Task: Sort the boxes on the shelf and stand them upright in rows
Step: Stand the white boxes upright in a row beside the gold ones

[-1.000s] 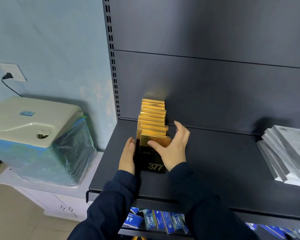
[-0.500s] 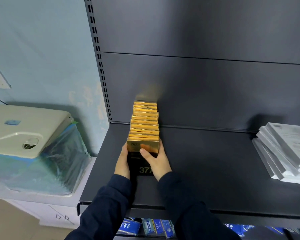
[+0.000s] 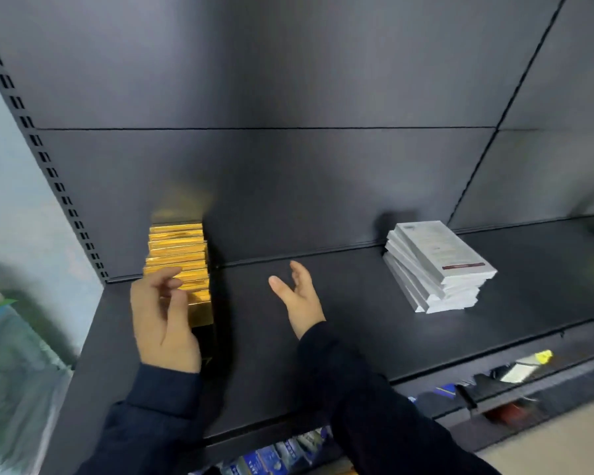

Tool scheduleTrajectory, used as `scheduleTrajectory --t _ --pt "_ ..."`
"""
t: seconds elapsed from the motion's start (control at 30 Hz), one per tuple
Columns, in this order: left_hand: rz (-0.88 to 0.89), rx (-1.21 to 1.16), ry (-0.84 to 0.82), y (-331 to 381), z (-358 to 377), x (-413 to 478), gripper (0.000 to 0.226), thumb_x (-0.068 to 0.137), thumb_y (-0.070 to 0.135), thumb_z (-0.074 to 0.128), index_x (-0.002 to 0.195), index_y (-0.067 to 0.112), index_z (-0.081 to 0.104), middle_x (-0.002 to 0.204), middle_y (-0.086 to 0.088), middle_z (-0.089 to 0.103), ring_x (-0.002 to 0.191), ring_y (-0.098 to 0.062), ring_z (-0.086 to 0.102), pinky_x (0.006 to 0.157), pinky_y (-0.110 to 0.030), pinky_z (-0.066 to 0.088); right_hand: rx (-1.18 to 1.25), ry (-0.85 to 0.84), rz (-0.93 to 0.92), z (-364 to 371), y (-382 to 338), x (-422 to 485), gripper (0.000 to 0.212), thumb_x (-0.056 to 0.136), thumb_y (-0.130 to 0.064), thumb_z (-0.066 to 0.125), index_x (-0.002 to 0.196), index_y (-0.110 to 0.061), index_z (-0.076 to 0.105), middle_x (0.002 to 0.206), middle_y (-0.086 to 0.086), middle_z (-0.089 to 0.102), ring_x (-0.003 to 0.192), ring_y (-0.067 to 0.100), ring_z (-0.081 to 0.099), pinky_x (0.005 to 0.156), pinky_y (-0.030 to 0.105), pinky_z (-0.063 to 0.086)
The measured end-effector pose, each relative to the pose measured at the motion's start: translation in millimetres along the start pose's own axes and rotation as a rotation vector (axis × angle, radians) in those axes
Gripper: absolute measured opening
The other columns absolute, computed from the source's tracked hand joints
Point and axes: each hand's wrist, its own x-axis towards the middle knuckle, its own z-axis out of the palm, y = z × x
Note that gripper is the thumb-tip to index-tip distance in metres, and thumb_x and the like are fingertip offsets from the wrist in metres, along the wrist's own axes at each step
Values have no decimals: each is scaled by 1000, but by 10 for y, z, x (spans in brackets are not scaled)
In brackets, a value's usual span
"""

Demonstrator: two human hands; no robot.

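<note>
Dark grey metal fills nearly everything before me: the back panel (image 3: 288,80) of the shelving rises in flat sheets with thin seams, and a slotted upright (image 3: 45,159) runs down its left edge. Below it lies the matte black shelf (image 3: 323,337), broad and mostly bare, its front lip running off to the right. A pale blue wall (image 3: 11,207) shows to the left of the unit, and a strip of tan floor (image 3: 563,426) at the lower right. Beneath the shelf, blue packets (image 3: 271,455) peek from a lower level.

Toward the right rear sits a slanting stack of white boxes (image 3: 436,265), lying flat, well apart from my hands. At the left rear, against the back panel, the row of gold boxes (image 3: 179,255) stands upright, one behind another, reaching forward toward me.

My dark sleeves come in from below. My left hand (image 3: 162,323) is beside the front of the gold row, fingers (image 3: 165,282) loosely curled and gripping nothing; blur hides whether it touches a box. My right hand (image 3: 299,296) hangs over bare shelf between the two groups, palm turned inward, fingers spread, empty.
</note>
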Motion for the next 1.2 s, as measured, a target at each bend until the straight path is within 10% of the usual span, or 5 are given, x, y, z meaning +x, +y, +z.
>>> scheduleTrajectory --t 0.23,0.6,0.73,0.9,1.2 --pt "-10 -40 -292 199 929 -129 24 82 11 44 105 15 51 87 7 47 77 6 48 75 -3 39 -239 293 -260 -818 -512 17 39 84 -8 64 119 -17 50 130 1 47 118 8 42 84 -4 28" --pt "157 304 -899 231 2706 -808 47 80 -3 48 123 16 48 115 4 44 104 -14 47 87 -22 42 -720 528 -169 -2751 -1101 191 32 87 -3 47 115 -11 59 123 6 46 88 17 47 72 23 43" --pt "314 513 -1010 151 3268 -865 66 79 -2 48 140 19 36 145 1 36 129 -22 38 106 -31 36 -813 388 1 -3405 -981 326 60 77 14 32 113 -22 64 123 9 61 94 31 63 78 39 57" --pt "372 861 -1138 -6 3580 -837 79 81 21 59 147 32 16 159 1 6 147 -25 5 119 -43 13 -928 105 35 -3938 -817 433 69 85 19 31 141 -20 45 145 7 45 121 26 53 84 8 39" --pt "432 879 -1086 -151 3457 -693 63 89 23 57 144 37 28 157 12 19 147 -18 13 116 -43 24 -335 -284 233 -3915 -488 681 30 92 -35 53 120 -46 60 118 2 68 112 32 61 88 59 51"
